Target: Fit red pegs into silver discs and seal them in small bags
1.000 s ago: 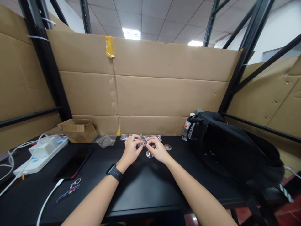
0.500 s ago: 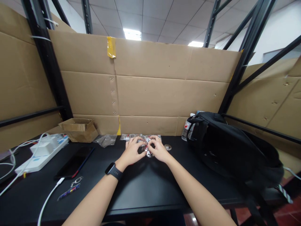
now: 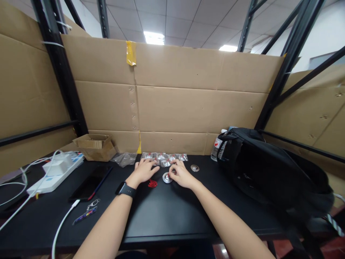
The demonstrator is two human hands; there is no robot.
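A round silver metal disc (image 3: 166, 178) with a raised middle, somewhat like a small cymbal, is at the mat-black tabletop's centre. My right hand (image 3: 181, 175) pinches at its right side, where a bit of red shows by the fingertips; the exact grip is partly hidden. To the left, my left hand (image 3: 144, 170) is spread low over the table, fingers apart and holding nothing. Below its thumb lies a small heap of red cord (image 3: 152, 183). Clear packets (image 3: 165, 163) with silver discs and red bits lie just beyond both hands. Another silver disc (image 3: 194, 168) rests right of my right hand.
A black backpack (image 3: 269, 180) fills the right side, with a water bottle (image 3: 216, 148) behind it. On the left are an open cardboard box (image 3: 97, 149), a plastic bag (image 3: 124, 159), a power strip (image 3: 58, 176), a phone (image 3: 90, 183) and a keychain (image 3: 85, 215).
My hands have drawn apart, the left moving left and opening. The silver disc is now low by my right hand, and the red cord and packets show more fully. The view has shifted slightly.
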